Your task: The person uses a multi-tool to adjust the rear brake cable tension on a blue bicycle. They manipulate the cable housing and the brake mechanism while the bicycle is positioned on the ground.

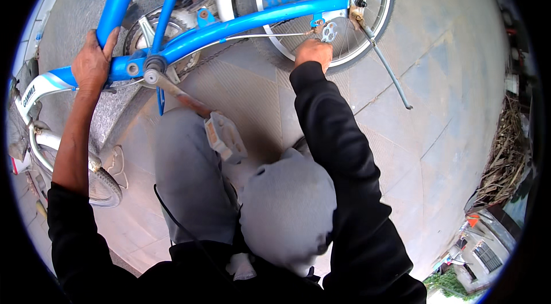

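Note:
A blue bicycle frame (229,27) crosses the upper part of the head view. My left hand (93,61) is closed around its tube at the left, with the thumb on the near side. By the rear wheel (385,11), my right hand (314,53) is closed on a silver multi-hole wrench (329,32), whose holed end sticks up from my fingers. That end is near a rusty bolt and cable end (317,28) below the frame's rear stay. Whether the wrench sits on a nut I cannot tell.
The crank arm (183,96) points toward my knees, with a white pedal (225,137) beside my leg. A kickstand (390,74) slants out at the right of the rear wheel. The front wheel (109,189) is at the left. A heap of dry sticks (505,155) lies at the far right.

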`<state>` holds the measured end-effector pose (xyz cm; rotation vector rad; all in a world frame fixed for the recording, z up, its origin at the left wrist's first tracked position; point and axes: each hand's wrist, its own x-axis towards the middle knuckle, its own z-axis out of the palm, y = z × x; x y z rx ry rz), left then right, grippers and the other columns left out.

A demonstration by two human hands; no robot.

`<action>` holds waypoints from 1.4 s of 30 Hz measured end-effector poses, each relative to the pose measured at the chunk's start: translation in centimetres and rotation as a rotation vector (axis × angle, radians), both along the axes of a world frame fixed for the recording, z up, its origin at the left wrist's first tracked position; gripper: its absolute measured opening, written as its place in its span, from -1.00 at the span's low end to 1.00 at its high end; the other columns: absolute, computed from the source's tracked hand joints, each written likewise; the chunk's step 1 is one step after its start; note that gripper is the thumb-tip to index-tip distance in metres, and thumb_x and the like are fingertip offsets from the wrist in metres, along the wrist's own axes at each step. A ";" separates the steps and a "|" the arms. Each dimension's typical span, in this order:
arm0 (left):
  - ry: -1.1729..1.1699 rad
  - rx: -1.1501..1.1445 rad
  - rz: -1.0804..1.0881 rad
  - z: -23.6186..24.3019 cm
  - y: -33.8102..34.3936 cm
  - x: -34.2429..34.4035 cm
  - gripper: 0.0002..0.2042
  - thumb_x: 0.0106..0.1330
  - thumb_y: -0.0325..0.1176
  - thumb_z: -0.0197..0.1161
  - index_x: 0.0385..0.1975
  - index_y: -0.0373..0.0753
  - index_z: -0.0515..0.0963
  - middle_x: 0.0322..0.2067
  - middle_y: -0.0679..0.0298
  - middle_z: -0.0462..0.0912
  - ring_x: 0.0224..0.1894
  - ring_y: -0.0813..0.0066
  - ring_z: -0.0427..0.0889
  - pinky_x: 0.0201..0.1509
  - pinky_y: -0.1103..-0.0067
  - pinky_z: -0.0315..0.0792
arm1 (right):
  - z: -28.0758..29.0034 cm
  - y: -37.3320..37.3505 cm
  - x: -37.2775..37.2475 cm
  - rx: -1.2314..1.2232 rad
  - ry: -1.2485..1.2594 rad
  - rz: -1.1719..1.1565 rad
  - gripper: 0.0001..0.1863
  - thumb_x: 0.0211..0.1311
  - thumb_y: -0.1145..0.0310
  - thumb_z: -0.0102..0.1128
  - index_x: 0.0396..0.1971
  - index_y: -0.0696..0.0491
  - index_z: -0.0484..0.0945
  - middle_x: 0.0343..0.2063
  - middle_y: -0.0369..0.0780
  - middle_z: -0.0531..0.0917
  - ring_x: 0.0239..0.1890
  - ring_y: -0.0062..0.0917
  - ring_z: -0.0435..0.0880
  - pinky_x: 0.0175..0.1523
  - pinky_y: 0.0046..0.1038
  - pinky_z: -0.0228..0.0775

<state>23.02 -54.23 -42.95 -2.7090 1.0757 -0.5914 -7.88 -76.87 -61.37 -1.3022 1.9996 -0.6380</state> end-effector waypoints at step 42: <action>-0.005 0.068 0.001 -1.0 1.2 2.4 -0.25 0.14 0.36 -0.13 0.03 -0.24 0.37 -0.44 -0.06 0.60 -0.31 0.00 0.61 -0.20 0.29 0.45 | -0.1 -1.1 -1.6 -0.106 0.084 0.167 -0.75 -0.03 0.38 0.02 -0.54 0.28 0.57 -0.43 0.11 0.61 -0.29 -0.05 0.60 -0.17 -0.20 0.41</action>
